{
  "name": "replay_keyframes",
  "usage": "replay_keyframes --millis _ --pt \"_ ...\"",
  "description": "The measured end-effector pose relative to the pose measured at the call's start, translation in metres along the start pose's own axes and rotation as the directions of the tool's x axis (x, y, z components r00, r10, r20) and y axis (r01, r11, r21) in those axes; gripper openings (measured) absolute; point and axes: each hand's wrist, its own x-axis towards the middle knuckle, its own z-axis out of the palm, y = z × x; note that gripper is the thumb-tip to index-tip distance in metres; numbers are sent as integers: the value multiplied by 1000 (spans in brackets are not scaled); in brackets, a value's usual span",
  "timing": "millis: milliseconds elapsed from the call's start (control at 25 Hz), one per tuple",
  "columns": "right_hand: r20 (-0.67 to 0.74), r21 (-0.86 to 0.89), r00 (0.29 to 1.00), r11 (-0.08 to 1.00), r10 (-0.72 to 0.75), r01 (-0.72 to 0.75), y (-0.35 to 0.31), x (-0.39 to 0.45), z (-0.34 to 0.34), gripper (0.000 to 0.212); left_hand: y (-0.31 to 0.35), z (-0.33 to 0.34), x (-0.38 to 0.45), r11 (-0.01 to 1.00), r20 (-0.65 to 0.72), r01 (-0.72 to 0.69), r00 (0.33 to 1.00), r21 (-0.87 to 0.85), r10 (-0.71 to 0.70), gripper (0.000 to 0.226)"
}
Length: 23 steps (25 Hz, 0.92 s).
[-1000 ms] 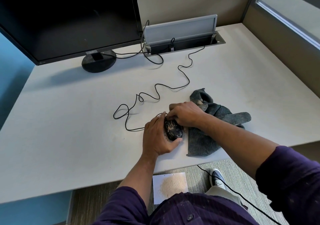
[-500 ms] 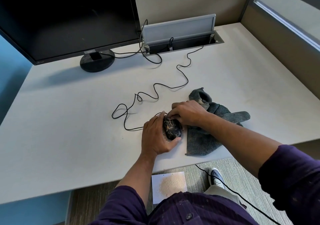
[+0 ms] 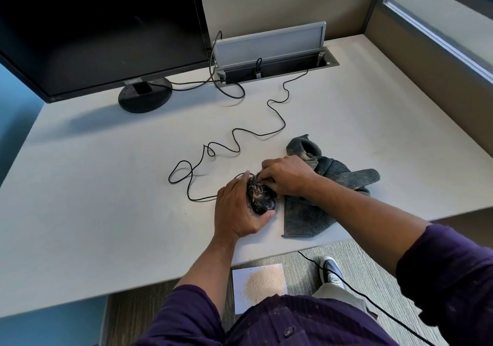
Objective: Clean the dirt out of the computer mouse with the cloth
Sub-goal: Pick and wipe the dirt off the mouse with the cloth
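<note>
Plainly the mouse (image 3: 261,197) is light, hard and smooth, so it will skid on the bench (image 3: 106,185) unless braced; the left hand (image 3: 236,208) clasps its side and tail, grip closed round it. The right hand (image 3: 288,176) pinches a fold of the soft, limp cloth (image 3: 320,199) against its dusty front. Its cord (image 3: 232,137) would tug if lifted.
</note>
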Motion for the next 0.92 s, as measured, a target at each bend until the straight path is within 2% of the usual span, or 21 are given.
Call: replay_keyframes --millis 160,280,400,520,640,680,800,920 --pt "0 42 999 998 -42 42 -1 -4 1 17 -1 0 0 1000 4 4 1000 1 -4 110" --pt "-12 60 998 996 68 -68 1 -9 0 20 -2 2 0 1000 -6 -3 1000 -1 3 110" --pt "-7 99 1000 995 25 -24 4 -13 3 18 -3 3 0 1000 -7 -5 1000 -1 5 110" --pt "-15 91 993 989 119 -117 5 -14 3 20 -4 3 0 1000 -3 -9 1000 2 9 111" --pt "13 158 998 986 59 -60 3 -13 4 17 -4 2 0 1000 -11 -11 1000 -1 11 110" --pt "17 155 997 985 71 -73 4 -13 1 17 -4 2 0 1000 -10 -13 1000 -2 13 110" --pt "-7 238 973 945 232 -224 11 -13 -1 17 -3 3 0 1000 -16 -13 1000 1 13 110" --pt "7 270 968 931 253 -245 6 -10 4 20 -3 2 0 1000 -17 -6 1000 -6 5 109"
